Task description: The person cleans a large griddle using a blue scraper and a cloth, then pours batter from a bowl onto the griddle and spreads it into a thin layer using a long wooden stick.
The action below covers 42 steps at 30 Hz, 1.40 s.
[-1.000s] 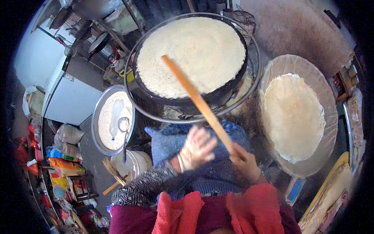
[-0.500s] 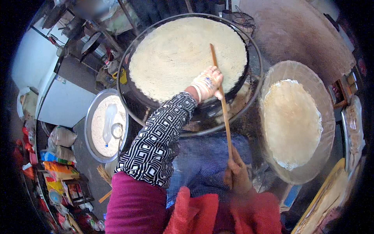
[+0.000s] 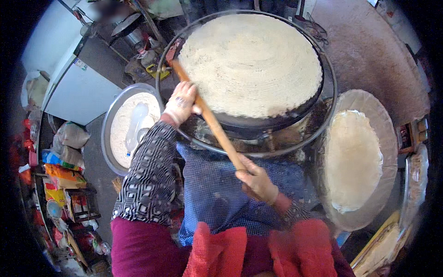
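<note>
- We note the flat tan wooden stick (image 3: 214,127) swung off the pale round batter layer (image 3: 251,64), tip at nine o'clock of the round black griddle (image 3: 251,126); work seems shifted rimward.
- White-gloved left hand (image 3: 181,100), eight o'clock: fingers wrapped round the stick; half a second ago, five o'clock.
- Bare right hand (image 3: 257,181), six o'clock: gripping its near end.

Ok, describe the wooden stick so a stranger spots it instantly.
Find the big round black griddle coated with a pale layer. From its left side, the wooden stick slants down across the surrounding metal ring, held by the left grip and right grip. It's long, narrow and orange-brown, unlike the round grey basin nearby.
</note>
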Motion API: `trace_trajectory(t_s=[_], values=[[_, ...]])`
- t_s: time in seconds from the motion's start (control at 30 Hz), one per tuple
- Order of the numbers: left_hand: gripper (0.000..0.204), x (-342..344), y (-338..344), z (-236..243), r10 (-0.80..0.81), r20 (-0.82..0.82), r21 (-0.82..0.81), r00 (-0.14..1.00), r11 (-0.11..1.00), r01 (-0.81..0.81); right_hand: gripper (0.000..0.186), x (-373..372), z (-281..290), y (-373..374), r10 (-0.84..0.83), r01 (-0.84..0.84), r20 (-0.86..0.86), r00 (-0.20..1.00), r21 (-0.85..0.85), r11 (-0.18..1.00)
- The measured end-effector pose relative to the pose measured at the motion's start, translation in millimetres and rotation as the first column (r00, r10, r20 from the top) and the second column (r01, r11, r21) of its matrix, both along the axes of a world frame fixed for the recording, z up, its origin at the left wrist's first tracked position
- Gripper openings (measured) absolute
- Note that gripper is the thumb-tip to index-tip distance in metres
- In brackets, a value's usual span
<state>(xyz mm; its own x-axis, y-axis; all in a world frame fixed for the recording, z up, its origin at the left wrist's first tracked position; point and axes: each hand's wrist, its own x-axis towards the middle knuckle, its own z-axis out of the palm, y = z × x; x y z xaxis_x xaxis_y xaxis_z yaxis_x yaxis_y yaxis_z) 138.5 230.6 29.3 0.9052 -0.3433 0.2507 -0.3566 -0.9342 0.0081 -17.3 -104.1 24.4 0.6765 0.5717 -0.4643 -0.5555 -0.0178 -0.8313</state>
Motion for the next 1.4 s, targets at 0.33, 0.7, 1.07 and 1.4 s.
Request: trace_trajectory(t_s=[0.33, 0.7, 1.07, 1.4], values=[[0.098, -81.7, -84.4, 18.8, -0.102, 0.11, -0.13, 0.989, 0.985, 0.116, 0.058, -95.3, -42.3, -86.9, 0.055, 0.148, 0.558, 0.828, -0.313, 0.938], [0.082, 78.9, -265.7, 18.1, -0.469, -0.214, -0.007, 0.857, 0.878, 0.478, 0.059, -74.0, 10.2, -102.4, -0.532, 0.532, -0.013, 0.847, -0.027, 0.846], [0.078, 16.3, -72.1, -6.2, -0.093, 0.049, -0.067, 0.994, 0.993, 0.096, 0.062, -23.1, -0.7, -52.3, -0.083, 0.097, -0.106, 0.991, 0.139, 0.986], [0.07, -133.4, 22.7, -26.5, 0.292, 0.138, -0.092, 0.946, 0.955, -0.282, 0.051, -27.1, -21.2, -64.8, 0.352, 0.187, 0.703, 0.618, -0.566, 0.803]])
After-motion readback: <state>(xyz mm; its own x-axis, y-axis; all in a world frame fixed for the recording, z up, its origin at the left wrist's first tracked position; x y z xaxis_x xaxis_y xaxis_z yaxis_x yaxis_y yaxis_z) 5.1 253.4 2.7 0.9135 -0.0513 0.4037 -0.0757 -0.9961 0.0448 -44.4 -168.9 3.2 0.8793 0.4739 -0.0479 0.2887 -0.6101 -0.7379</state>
